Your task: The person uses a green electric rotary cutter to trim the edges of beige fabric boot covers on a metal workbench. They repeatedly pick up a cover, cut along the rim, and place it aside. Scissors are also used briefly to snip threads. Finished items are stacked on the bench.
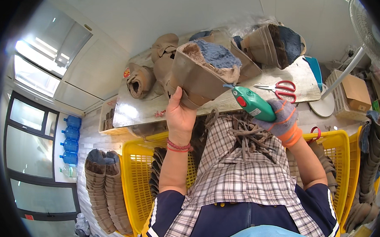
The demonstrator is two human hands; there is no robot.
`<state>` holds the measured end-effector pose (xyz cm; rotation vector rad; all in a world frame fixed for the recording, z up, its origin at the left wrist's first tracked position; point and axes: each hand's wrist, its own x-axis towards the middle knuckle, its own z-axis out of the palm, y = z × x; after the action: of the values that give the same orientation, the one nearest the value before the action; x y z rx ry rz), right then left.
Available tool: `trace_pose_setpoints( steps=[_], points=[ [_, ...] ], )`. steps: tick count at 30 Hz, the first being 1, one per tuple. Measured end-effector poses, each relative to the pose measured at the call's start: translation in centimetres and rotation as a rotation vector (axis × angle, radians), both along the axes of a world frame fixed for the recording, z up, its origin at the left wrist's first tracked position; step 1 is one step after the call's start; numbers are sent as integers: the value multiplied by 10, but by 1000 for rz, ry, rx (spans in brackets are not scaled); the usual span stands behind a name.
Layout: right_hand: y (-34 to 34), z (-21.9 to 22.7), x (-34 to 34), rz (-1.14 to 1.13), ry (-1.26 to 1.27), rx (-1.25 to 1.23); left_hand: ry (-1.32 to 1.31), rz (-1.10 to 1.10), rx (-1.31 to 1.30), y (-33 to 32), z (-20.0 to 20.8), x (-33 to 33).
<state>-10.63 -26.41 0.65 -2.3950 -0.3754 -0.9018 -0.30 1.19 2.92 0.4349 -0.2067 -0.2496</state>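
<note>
My bare left hand (pixel 180 118) grips a brown boot upper (pixel 202 81) from below and holds it up over the table's near edge. Brown and blue-grey fleece lines its open top. In my right hand (pixel 285 121), which wears a grey and orange glove, is a green pair of electric scissors (pixel 256 105) with a red button. Its small blade tip touches or nearly touches the upper's right edge; I cannot tell which. Thin brown trimmings (pixel 251 132) lie on the checked apron (pixel 242 177) over my lap.
Red-handled scissors (pixel 284 90) lie on the worn white table (pixel 303 88), with more boot uppers (pixel 267 45) behind. Yellow baskets (pixel 131 167) flank my legs. Stacked uppers (pixel 100 191) stand at left. A white fan (pixel 370 33) and a cardboard box (pixel 354 93) are at right.
</note>
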Motion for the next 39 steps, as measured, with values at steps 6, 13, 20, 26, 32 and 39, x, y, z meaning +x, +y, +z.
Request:
trace_pose_setpoints(
  steps=[6,13,20,26,32,39],
  points=[
    [18,9,0,43,146,221,-235,84,161,-3,-20,-5],
    [26,5,4,70,320,475,-397,152,385,-13,-35,-12],
    [28,13,6,33,445,656,-840,552,1119,-15,-47,-7],
    [24,24,9,-8,428,699,-1289,660,1436,-10,-60,-4],
    [15,28,13,-34,516,781,-1401,556,1491,-12,-66,-12],
    [3,23,35,-9,508,940,-1192,430,1299,-13,-61,-16]
  ],
)
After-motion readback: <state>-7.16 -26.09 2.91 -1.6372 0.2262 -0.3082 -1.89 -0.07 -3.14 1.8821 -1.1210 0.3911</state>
